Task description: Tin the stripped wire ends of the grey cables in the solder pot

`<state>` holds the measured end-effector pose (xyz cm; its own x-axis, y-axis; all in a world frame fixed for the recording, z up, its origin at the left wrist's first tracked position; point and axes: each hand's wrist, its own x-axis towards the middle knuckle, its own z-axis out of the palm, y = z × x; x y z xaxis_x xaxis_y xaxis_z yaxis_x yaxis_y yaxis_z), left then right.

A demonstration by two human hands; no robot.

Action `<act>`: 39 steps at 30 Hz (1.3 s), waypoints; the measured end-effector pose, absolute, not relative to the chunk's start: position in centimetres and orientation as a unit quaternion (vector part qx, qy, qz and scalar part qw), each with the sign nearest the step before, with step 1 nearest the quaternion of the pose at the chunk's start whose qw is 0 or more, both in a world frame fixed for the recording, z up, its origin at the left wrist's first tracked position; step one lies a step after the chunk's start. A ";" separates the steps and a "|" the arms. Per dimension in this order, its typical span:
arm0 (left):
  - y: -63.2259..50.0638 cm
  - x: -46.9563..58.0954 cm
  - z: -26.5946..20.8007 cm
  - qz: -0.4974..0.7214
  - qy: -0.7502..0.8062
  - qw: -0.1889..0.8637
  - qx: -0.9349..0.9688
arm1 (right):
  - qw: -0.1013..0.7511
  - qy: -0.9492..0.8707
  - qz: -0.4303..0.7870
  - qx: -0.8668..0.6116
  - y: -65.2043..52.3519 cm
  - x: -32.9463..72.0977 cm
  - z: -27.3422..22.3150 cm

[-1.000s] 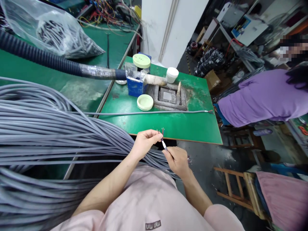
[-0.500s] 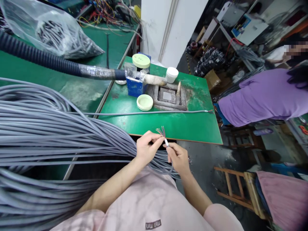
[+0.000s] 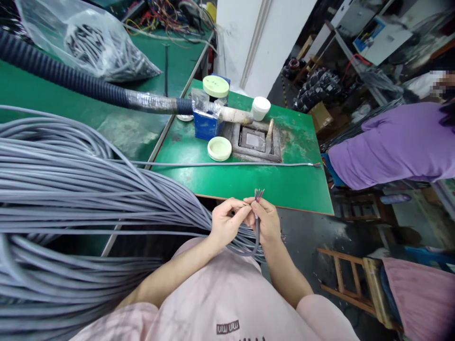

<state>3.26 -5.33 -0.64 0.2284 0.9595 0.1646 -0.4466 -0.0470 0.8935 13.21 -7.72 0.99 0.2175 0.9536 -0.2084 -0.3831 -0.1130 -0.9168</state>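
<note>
A grey multi-core cable loops up from below into my right hand, whose thumb and fingers are closed on it near its stripped end. Thin coloured wires fan out above those fingertips. Close beside it, my left hand is pinched at the same cable end, fingertips against the right hand's. It seems to grip one thin wire, mostly hidden by the fingers. A big bundle of grey cables lies to the left and passes under my wrists.
On the green table lies one cable with a stripped end. Behind it are a soldering pot, a pale green lid, a white cup, a blue box and a black hose. A person in purple is at right.
My right hand has moved up the cable to the base of the wires, and the cable end now stands more upright. Both hands have come together. The view has shifted slightly.
</note>
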 end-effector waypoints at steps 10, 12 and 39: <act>-4.0 1.8 -1.3 0.601 0.288 0.403 0.627 | 0.575 -0.361 0.451 -0.579 -7.8 13.3 1.0; -4.0 1.8 -1.3 0.601 0.292 0.408 0.622 | 0.573 -0.370 0.441 -0.583 -7.7 13.2 1.0; 2.0 -2.0 -4.4 0.488 0.400 0.105 0.769 | 0.102 -0.723 0.088 -0.677 13.9 13.8 4.8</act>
